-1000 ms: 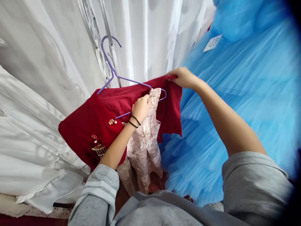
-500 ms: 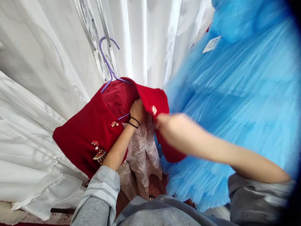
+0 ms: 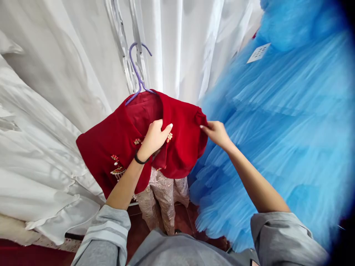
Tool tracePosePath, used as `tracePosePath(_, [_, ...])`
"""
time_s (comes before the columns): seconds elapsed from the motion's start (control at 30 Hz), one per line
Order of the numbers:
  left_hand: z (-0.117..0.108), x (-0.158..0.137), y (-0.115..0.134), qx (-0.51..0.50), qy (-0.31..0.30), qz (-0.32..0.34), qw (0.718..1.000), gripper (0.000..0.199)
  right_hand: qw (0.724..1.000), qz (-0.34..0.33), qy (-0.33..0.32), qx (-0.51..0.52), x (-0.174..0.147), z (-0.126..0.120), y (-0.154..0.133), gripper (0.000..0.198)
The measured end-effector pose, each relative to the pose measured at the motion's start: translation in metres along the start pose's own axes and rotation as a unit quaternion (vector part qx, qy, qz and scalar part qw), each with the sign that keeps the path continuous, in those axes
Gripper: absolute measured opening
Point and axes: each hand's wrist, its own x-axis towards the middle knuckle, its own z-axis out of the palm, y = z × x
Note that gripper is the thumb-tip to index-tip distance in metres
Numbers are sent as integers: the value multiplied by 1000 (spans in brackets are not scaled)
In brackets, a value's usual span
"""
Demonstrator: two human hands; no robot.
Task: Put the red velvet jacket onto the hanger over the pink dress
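Note:
A red velvet jacket (image 3: pixel 108 147) with jewelled brooches hangs on a purple hanger (image 3: pixel 135 68). My left hand (image 3: pixel 155 137) grips the edge of the jacket's front opening, thumb on the outside and fingers tucked behind the cloth. At the jacket's right side, my right hand (image 3: pixel 217 132) pinches the red fabric by the shoulder or armhole edge and holds it outward. Under the jacket hangs a pale pink, shiny embroidered garment (image 3: pixel 161 195). Part of the hanger is hidden inside the jacket.
A big blue tulle gown (image 3: pixel 277 129) with a white tag (image 3: pixel 259 53) fills the right side. White drapes (image 3: pixel 191 44) hang behind, and white fabric (image 3: pixel 36 159) spreads on the left. A silvery metal stand (image 3: pixel 122 40) rises behind the hanger. Reddish floor (image 3: pixel 183 218) shows below.
My left hand has come out from inside the jacket to its front edge. My right hand has moved from the front edge to the jacket's outer right side. The jacket front now lies more closed.

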Motion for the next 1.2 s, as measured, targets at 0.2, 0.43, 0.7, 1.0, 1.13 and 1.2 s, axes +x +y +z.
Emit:
tracePosePath(0.2, [-6, -18, 1, -74, -52, -52, 995, 37, 982, -11, 112, -151, -13, 0, -11, 31])
tracePosePath(0.43, [-92, -93, -27, 149, 320, 23, 935, 23, 956, -15, 143, -254, -35, 22, -58, 34])
tracePosePath(0.7, [-141, -142, -89, 425, 420, -28, 801, 26, 975, -200, -78, 55, -28, 128, -153, 28])
tracePosePath(1.0, [-73, -178, -121, 511, 433, 140, 729, 25, 910, -124, -231, 322, -20, 156, -124, 42])
tracePosePath(1.13, [-83, -184, -118, 446, 441, 98, 773, 31, 907, -191, -244, 285, -19, 141, -121, 39])
tracePosePath(1.2, [-97, -186, -105, 420, 448, 71, 786, 35, 921, -254, -221, 195, -19, 130, -119, 34])
